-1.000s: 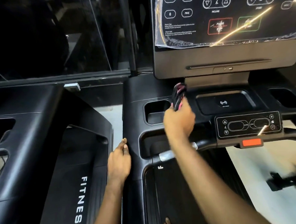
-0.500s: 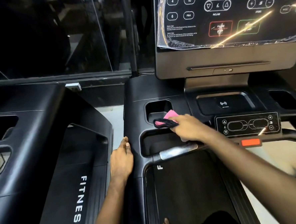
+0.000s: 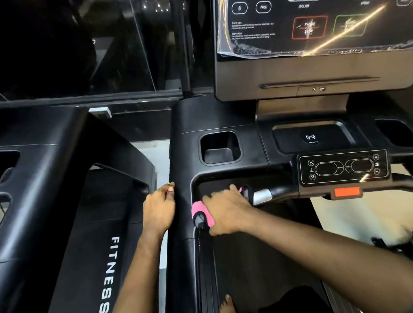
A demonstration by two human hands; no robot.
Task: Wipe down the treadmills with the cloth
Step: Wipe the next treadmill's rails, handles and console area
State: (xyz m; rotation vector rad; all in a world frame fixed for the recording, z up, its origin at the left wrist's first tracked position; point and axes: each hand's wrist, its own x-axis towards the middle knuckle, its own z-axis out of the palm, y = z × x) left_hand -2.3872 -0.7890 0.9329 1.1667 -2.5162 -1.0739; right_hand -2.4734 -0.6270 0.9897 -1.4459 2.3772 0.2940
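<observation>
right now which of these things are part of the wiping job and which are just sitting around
In the job:
- cloth, gripped by the right hand round the handlebar
- near treadmill, left hand at its side
- neighbouring treadmill

Just around:
- window glass
- grey block on the ledge
- plastic film on the console

Dark glass wall [image 3: 73,48]; pale floor [image 3: 344,220].

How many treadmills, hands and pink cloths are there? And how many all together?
Treadmills: 2, the left treadmill and the right treadmill
Hands: 2, the left hand and the right hand
Cloths: 1, the pink cloth
Total: 5
</observation>
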